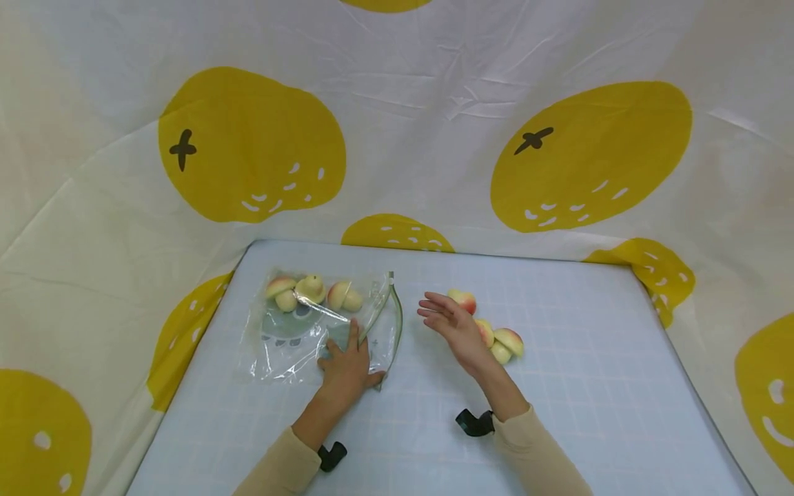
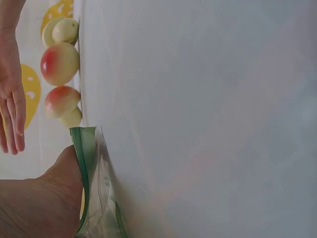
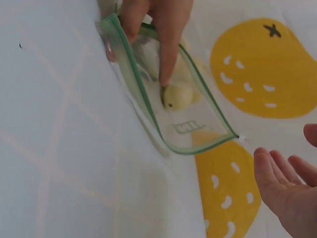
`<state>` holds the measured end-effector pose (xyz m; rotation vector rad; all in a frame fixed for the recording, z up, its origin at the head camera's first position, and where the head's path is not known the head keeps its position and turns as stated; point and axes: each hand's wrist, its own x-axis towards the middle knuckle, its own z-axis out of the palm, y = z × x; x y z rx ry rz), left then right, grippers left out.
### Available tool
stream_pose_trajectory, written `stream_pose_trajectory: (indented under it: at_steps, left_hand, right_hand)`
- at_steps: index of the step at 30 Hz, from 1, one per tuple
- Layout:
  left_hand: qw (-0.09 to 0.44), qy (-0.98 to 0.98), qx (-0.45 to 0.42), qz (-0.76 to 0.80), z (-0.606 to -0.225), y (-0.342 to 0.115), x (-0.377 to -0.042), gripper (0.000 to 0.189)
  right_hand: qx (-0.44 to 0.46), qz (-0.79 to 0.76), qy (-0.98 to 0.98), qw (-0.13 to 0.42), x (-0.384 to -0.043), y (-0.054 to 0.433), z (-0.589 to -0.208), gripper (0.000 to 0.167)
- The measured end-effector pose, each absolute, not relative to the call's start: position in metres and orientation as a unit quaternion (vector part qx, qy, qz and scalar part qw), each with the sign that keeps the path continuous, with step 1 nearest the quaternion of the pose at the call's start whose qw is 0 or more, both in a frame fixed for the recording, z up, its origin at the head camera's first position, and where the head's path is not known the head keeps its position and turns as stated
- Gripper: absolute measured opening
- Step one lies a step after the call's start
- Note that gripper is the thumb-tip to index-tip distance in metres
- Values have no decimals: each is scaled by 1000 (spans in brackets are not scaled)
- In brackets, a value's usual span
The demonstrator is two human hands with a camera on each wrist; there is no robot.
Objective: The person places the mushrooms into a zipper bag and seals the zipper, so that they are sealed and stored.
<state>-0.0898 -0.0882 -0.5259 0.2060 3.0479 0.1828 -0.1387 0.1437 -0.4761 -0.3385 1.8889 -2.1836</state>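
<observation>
A clear zip bag (image 1: 285, 358) with a green-edged mouth lies on the left of the table. Inside it are three toy mushrooms (image 1: 344, 296), cream with reddish caps. My left hand (image 1: 347, 368) rests with spread fingers on the bag near its mouth; in the right wrist view, the mouth (image 3: 143, 99) gapes around part of that hand. Above the table, between the bag and three loose mushrooms (image 1: 507, 346), my right hand (image 1: 462, 337) hovers with fingers extended and nothing held. Its wrist partly covers the loose mushrooms in the head view.
A pale checked cloth covers the table (image 1: 620, 386). Behind and beside it hangs a white curtain (image 1: 422, 138) printed with yellow fruit. Dark wrist-camera mounts (image 1: 474, 422) stick out beside both wrists.
</observation>
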Motion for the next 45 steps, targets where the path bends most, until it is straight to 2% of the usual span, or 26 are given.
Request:
stream_pose_trajectory:
  at_steps: [9,23,32,38,45]
  left_hand:
    - [22,995,79,60,-527,-89,-89,95]
    - [19,995,85,48,-527,-90,-88,92]
    - [28,995,81,53,-526,-89,-90,94]
    - [28,995,79,57,-525,-89,-89,95]
    - [27,995,77,59,-526,-89,-89,94]
  right_hand:
    - [-150,-708,687,61,-129,172,-467,50]
    - [-147,-652,744,-15,-124,210,-458,49]
    - [-150,-615,773,-50,-136,250,-467,55]
    - [-160,-591,791,-27,-139,276,-475,57]
    - [-138,-549,822,62,-139,299,-487,59]
